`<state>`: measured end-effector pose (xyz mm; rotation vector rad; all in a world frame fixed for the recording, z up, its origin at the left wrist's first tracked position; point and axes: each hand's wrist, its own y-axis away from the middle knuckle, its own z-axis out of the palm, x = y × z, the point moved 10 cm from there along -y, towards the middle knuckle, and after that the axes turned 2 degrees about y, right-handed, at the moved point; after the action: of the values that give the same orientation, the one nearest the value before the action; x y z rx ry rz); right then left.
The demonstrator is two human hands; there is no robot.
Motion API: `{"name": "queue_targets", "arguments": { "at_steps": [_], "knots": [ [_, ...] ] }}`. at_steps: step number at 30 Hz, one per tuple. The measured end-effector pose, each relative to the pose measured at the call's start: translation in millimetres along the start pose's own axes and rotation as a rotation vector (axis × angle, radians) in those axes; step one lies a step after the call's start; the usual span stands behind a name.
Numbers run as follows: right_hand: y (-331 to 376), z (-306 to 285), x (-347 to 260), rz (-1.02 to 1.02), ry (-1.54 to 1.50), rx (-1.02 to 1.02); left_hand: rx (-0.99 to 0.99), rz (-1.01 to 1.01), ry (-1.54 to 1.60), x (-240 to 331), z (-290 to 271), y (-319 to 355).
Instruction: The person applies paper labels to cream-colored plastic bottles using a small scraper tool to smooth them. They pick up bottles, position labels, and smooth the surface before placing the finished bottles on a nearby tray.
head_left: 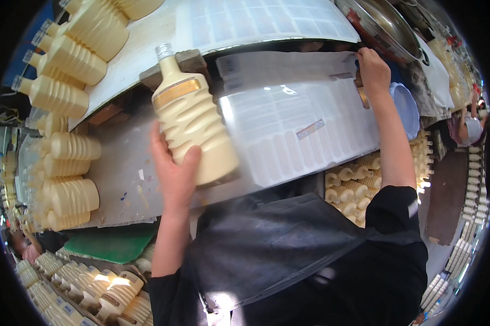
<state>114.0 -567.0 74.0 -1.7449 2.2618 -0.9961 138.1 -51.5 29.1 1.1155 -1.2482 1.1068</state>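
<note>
Left hand [171, 174] gripping gold-labelled cream bottle [193, 130], upright

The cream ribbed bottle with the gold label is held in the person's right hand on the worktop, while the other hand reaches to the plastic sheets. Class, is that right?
Not quite. The head view shows the cream ribbed bottle in the left hand, not the right. The right hand is the one reaching to the plastic sheets. The rest stands.

Bottling workshop: rows of cream bottles [65, 95] on a worktable [120, 179], more stacked in crates [92, 293] near left.
</note>
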Motion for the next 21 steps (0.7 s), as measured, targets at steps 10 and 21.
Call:
{"name": "queue_targets", "arguments": {
  "at_steps": [10,21],
  "knots": [
    [26,-5,-40,-0.135,-0.083,-0.160,-0.013,-0.004,0.034,3,3,1],
    [-79,-102,39,0.387,-1.125,-0.536,-0.022,-0.034,0.041,2,0,3]
  ]
}}
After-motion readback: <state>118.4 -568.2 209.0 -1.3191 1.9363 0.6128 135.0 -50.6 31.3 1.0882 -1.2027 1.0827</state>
